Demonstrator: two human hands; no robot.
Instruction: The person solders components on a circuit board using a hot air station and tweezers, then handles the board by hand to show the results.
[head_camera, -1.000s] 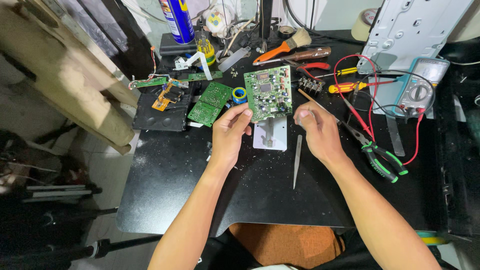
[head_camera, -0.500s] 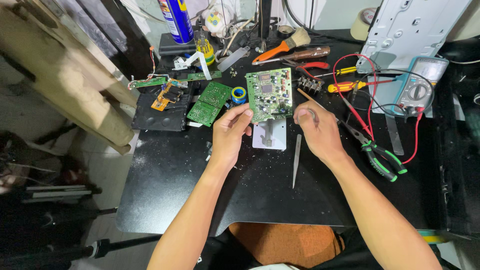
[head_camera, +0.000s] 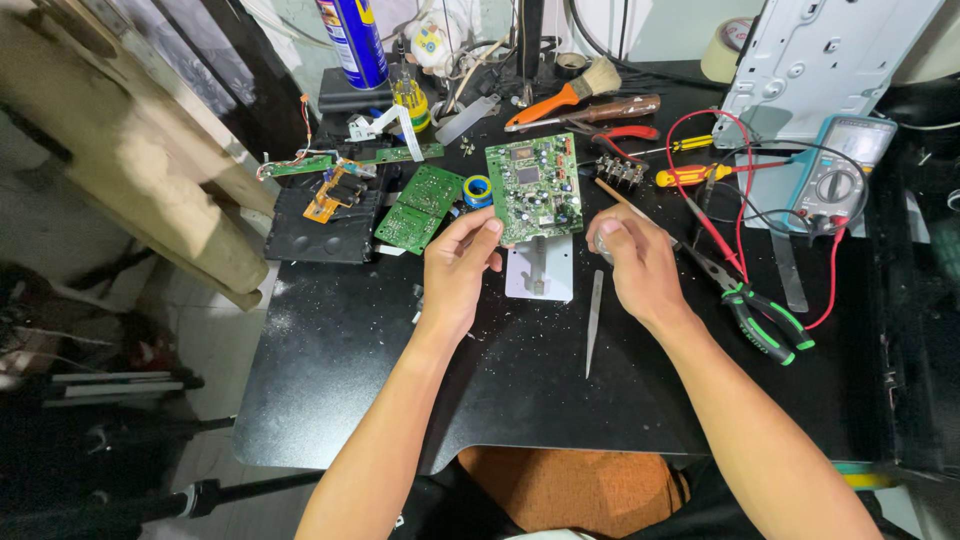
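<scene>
At the far edge of the black bench (head_camera: 330, 400) stands a blue spray can (head_camera: 352, 40) with a yellow-and-red label, its top cut off by the picture's edge. Beside it is a small yellow-labelled bottle (head_camera: 411, 100), and near the far right corner a roll of beige tape (head_camera: 727, 62) is half hidden behind a tilted grey metal chassis (head_camera: 825, 65). A teal multimeter (head_camera: 840, 180) with a dial lies toward the right edge, its red and black leads looping across the bench.

The right edge of the bench falls into shadow, and the clutter of cables behind the spray can is too tangled to sort out. What the right hand holds is mostly covered by its own fingers.

The green circuit board (head_camera: 535, 187) stands tilted near the middle of the bench, clamped on a small pale metal stand (head_camera: 540, 270). It is roughly square, crowded with small components and a dark chip. The left hand (head_camera: 458, 270) grips the board's near left corner between thumb and fingers. The right hand (head_camera: 640, 265) is curled shut just right of the stand, apart from the board, around something small that cannot be made out.

Left of the board lie two smaller green boards (head_camera: 420, 207), a blue-and-yellow ring (head_camera: 478, 190) and a black tray (head_camera: 320, 220) with an orange part on it. Metal tweezers (head_camera: 593, 322) lie near the right wrist, green-handled pliers (head_camera: 765, 320) farther right. Behind the board lie an orange-handled brush (head_camera: 565, 95) and a yellow screwdriver (head_camera: 690, 175).
</scene>
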